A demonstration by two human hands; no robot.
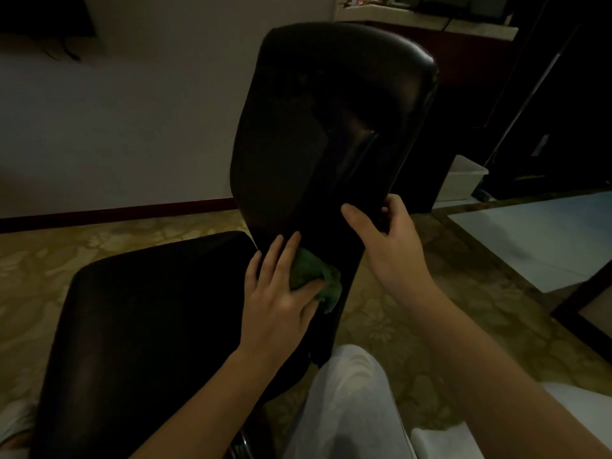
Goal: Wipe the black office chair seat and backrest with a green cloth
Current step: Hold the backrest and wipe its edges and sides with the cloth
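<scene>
Left hand point(281, 293) grips green cloth point(318, 279) against lower backrest point(331, 127); right hand point(387, 233) clasps its right edge, seemingly steadying it.

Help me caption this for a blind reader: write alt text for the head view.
The left hand holds a bunched green cloth against the lower backrest of a black office chair while the right hand grips the backrest's side edge. The seat extends left.

A dim home room is showing: floral-patterned floor point(99, 250) spreading near, plain wall point(132, 127) with red skirting point(116, 212) running far left, dark furniture point(563, 111) standing far right.
</scene>
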